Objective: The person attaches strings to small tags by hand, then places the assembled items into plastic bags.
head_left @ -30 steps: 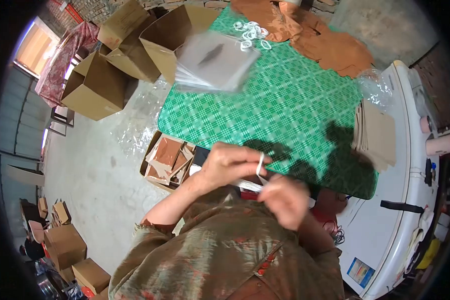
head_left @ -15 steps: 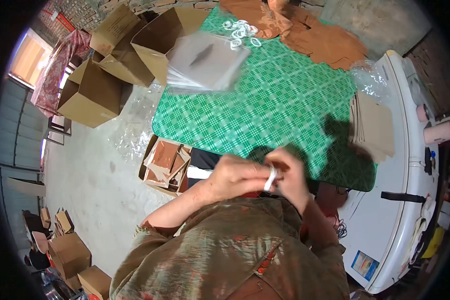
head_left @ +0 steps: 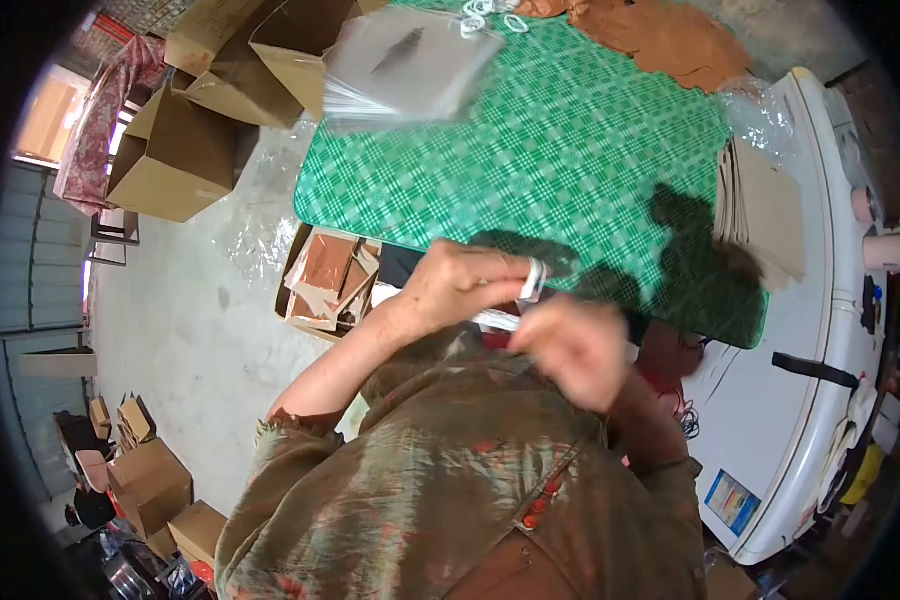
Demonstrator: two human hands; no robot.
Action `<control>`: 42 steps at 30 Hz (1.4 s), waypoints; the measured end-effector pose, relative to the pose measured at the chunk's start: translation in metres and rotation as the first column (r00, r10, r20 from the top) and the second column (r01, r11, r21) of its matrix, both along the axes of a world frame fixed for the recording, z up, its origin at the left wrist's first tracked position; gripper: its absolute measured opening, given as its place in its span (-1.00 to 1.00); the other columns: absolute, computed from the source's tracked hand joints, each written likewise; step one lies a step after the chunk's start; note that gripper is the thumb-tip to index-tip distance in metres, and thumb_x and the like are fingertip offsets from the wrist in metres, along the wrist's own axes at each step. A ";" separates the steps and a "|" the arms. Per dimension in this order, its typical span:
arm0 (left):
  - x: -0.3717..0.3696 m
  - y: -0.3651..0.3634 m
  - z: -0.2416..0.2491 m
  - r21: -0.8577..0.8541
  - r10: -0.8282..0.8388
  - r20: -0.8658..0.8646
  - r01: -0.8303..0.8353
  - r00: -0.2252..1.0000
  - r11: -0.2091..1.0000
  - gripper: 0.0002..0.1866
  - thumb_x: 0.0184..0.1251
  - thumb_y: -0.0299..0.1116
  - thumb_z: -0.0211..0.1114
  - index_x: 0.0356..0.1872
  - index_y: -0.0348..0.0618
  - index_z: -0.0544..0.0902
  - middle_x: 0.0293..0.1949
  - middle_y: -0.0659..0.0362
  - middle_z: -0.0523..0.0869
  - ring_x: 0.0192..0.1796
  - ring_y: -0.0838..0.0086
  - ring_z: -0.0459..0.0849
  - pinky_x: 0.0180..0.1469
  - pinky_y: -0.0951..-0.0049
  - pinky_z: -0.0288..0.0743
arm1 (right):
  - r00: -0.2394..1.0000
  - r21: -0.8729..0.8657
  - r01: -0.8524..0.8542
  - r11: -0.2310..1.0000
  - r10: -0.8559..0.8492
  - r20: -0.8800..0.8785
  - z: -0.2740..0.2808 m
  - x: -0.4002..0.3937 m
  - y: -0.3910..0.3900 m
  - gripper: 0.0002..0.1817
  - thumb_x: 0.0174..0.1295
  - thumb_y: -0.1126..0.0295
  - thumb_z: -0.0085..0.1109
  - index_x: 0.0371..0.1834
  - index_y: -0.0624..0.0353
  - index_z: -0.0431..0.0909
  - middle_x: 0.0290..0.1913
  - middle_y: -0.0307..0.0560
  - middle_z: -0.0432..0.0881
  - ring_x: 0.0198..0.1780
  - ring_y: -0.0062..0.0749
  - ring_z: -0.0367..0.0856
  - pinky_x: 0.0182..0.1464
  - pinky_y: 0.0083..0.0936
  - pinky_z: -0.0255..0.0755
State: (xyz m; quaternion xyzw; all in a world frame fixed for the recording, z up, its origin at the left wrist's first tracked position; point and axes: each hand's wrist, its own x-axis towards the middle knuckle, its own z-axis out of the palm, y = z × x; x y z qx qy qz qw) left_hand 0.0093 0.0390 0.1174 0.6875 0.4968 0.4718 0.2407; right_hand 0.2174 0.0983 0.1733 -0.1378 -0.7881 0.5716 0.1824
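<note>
In front of my body, past the table's near edge, my left hand [head_left: 460,283] is closed, with thumb and fingers pinching a small loop of white band [head_left: 535,280]. My right hand [head_left: 577,352] is just below and to the right of it, curled and smeared by motion; I cannot tell whether its fingers hold anything. A white strip [head_left: 496,320] shows between the two hands, its right end close to the right fingertips. Similar white loops [head_left: 478,12] lie at the far side of the green checked table [head_left: 530,170].
A stack of clear plastic sheets [head_left: 410,65] sits at the table's far left, brown leather pieces [head_left: 660,40] at the far right. Beige sheets [head_left: 760,215] lie at the right edge beside a white appliance [head_left: 770,400]. Cardboard boxes [head_left: 185,165] stand left; a scrap box [head_left: 325,275] is below the table edge.
My right hand has come away from the white loop, moving down toward my body. The left hand keeps its pinch on the loop. The view has tilted slightly downward.
</note>
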 end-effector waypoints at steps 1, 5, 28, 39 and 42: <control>0.005 -0.004 0.002 0.000 -0.041 0.062 0.041 0.997 0.999 -0.74 0.16 -0.40 0.49 -0.10 -0.14 0.79 -0.31 0.08 0.82 -0.37 0.30 0.81 -0.33 0.46 0.67 | 0.980 -0.074 0.191 0.979 -0.186 0.074 -0.004 0.002 0.016 -0.91 0.28 0.57 0.18 -0.18 0.18 0.60 -0.39 -0.20 0.65 -0.31 -0.48 0.62 -0.30 -0.48 0.44; 0.004 -0.001 0.017 -0.008 0.010 0.139 -0.009 0.990 1.000 -0.74 0.16 -0.41 0.49 -0.10 -0.19 0.79 -0.30 0.06 0.82 -0.33 0.33 0.82 -0.30 0.47 0.68 | 0.938 -0.289 0.341 0.895 -0.343 0.046 -0.068 -0.016 -0.002 -0.88 0.29 0.56 0.18 -0.14 0.21 0.60 -0.39 -0.22 0.66 -0.32 -0.47 0.62 -0.29 -0.53 0.45; 0.023 -0.029 -0.008 -0.063 0.088 -0.144 -0.098 0.986 0.993 -0.39 0.32 -0.55 0.29 0.42 -0.21 0.41 -0.12 0.00 0.79 -0.29 0.37 0.80 -0.17 0.42 0.67 | 0.948 -0.351 0.306 0.885 -0.251 0.193 -0.054 -0.002 -0.005 -0.81 0.49 0.38 0.07 -0.25 0.25 0.56 -0.51 -0.23 0.61 -0.61 -0.68 0.48 -0.59 -0.65 0.29; 0.034 -0.023 0.003 -0.304 0.148 0.937 0.531 0.316 0.791 -0.72 0.55 -0.37 0.12 0.16 -0.27 0.53 -0.55 0.34 0.47 -0.58 0.72 0.27 -0.48 0.65 0.11 | 0.922 -0.685 0.284 0.671 -0.388 0.003 -0.058 -0.013 -0.015 -0.81 0.45 0.39 0.17 0.01 0.21 0.45 -0.35 -0.34 0.48 -0.45 -0.74 0.37 -0.45 -0.72 0.25; 0.033 -0.021 0.000 -0.342 0.158 0.923 0.561 0.350 0.754 -0.72 0.56 -0.39 0.12 0.16 -0.27 0.52 -0.51 0.33 0.48 -0.54 0.71 0.30 -0.47 0.66 0.13 | 0.900 -0.701 0.277 0.657 -0.432 -0.050 -0.069 -0.010 -0.014 -0.83 0.45 0.40 0.16 -0.01 0.21 0.47 -0.36 -0.35 0.48 -0.45 -0.75 0.35 -0.44 -0.73 0.24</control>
